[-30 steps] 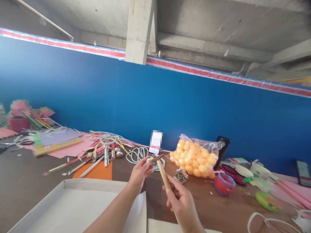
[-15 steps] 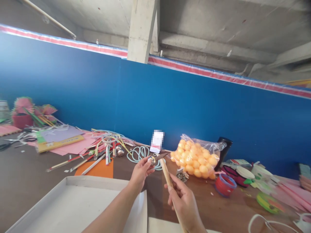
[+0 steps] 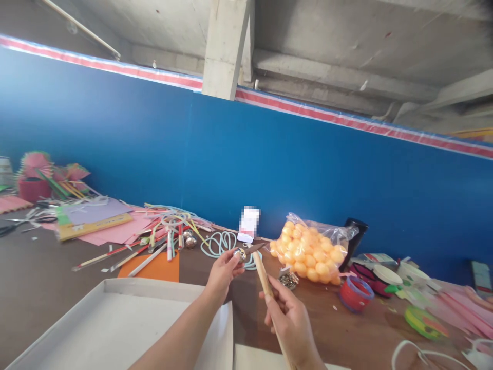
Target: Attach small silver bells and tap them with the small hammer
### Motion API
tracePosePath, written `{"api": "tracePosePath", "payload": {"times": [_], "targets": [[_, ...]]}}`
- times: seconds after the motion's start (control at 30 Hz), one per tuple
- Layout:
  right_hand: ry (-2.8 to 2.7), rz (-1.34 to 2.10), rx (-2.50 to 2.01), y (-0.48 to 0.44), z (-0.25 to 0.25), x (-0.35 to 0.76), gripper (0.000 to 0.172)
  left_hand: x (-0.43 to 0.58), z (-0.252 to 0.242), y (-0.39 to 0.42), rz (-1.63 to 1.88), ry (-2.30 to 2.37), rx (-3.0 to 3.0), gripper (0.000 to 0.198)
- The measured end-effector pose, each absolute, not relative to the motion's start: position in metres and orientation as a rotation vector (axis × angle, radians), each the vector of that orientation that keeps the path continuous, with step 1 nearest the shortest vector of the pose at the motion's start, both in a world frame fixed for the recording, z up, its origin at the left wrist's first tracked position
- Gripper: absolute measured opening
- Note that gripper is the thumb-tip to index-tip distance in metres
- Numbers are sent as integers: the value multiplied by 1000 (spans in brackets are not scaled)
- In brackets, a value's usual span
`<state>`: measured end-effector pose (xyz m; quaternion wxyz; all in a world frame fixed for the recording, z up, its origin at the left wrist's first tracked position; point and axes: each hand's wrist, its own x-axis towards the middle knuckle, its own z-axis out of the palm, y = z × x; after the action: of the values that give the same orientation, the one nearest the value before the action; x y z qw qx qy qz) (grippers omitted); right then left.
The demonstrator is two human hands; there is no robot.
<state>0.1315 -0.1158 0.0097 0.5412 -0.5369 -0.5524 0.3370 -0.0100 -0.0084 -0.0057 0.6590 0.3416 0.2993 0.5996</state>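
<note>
In my left hand (image 3: pixel 222 275), a shiny silver ball (image 3: pixel 239 254) is pinched between thumb and fingers. My right hand (image 3: pixel 287 313) is wrapped round the wooden handle of a hammer (image 3: pixel 264 275), which slants up and away. The dark head of the hammer narrows to a point on the right, and its other end meets or almost meets the ball; I cannot tell whether they touch. Behind both hands lies a coil of pale blue cord (image 3: pixel 219 242). Two more silver balls (image 3: pixel 190 238) rest on the table to the left.
A white tray (image 3: pixel 154 288) lies under my left forearm. Ahead stand a phone (image 3: pixel 249 224) and a clear bag of orange balls (image 3: pixel 308 252), with small metal pieces (image 3: pixel 288 280) before it. Sticks and paper (image 3: pixel 115 221) litter the left; a red ribbon roll (image 3: pixel 356 294) stands right.
My hands, the ball and the hammer keep nearly the same pose. At the far right edge, another person's hand has shifted and shows less.
</note>
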Motion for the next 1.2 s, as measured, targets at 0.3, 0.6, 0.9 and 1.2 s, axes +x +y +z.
{"api": "tracePosePath", "payload": {"times": [0.3,0.6,0.9,1.2], "targets": [[-1315,798,-1293,-116,10,130,47,-9,-5,-8,1374,716,752,33],[-1270,806,-1276,-116,11,126,53,-9,-5,-6,1383,723,728,33],[-1295,797,-1281,-116,12,127,51,-8,-6,-6,1383,766,757,38],[-1286,815,-1265,-116,13,125,52,-7,-12,-4,1404,769,784,40]]}}
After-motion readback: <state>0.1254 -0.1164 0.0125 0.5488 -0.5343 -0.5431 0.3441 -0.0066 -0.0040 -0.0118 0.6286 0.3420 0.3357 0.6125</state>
